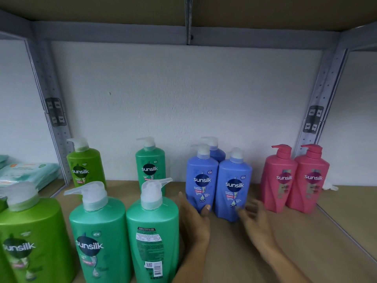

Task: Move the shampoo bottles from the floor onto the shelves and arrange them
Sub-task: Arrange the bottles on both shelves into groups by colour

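while both hands flank the 2 front blue bottles, neither grips

left hand (pixel 195 219) touches the left blue bottle (pixel 201 180) low with fingers straight; right hand (pixel 255 219), fingers loose and spread, is just beside the upright right blue bottle (pixel 233 186) on the shelf (pixel 285 242).

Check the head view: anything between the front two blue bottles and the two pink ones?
Nothing: only bare shelf board separates the right front blue bottle from the left pink bottle, in the head view. Right hand sits nearer the camera.

Both hands, left (pixel 195 223) and right (pixel 258 225), are bare, forearms unsleeved.
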Demonstrator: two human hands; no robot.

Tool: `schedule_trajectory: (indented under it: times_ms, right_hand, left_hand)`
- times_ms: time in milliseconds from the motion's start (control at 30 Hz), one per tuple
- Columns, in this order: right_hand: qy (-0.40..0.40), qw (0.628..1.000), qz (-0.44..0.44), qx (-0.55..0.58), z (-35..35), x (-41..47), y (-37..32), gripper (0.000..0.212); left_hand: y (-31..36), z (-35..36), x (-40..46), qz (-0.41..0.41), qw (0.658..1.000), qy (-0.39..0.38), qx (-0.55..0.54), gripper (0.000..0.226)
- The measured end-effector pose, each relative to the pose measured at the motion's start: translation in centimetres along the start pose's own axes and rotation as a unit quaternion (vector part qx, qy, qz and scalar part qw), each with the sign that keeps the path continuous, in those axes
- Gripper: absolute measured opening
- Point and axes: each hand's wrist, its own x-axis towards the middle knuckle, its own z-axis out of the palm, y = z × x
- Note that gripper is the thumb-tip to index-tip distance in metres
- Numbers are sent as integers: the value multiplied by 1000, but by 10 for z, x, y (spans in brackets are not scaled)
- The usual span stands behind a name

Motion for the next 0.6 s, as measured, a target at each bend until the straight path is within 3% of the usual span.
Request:
schedule_trajectory:
  times_ms: [67, 200, 367, 500, 600]
  right_hand:
    - [-43, 999, 11, -30, 0, -2, 3, 38]
    - [-41, 998, 12, -37, -1, 3, 2, 43]
    - [-52, 997, 5, -48, -4, 7, 2, 44]
    - [-69, 997, 1, -44, -9, 14, -10, 47]
    - [-25, 998, -63, 4, -16, 26, -48, 39]
  left_hand:
    - [-5, -2, 0, -2, 999, 30, 15, 75]
    - [2, -7, -11, -14, 996, 83, 30, 56]
    - [8, 0, -25, 30, 998, 37, 30, 36]
    - [11, 6, -32, 18, 998, 42, 37, 31]
    - [16, 12, -42, -14, 999, 25, 35, 25]
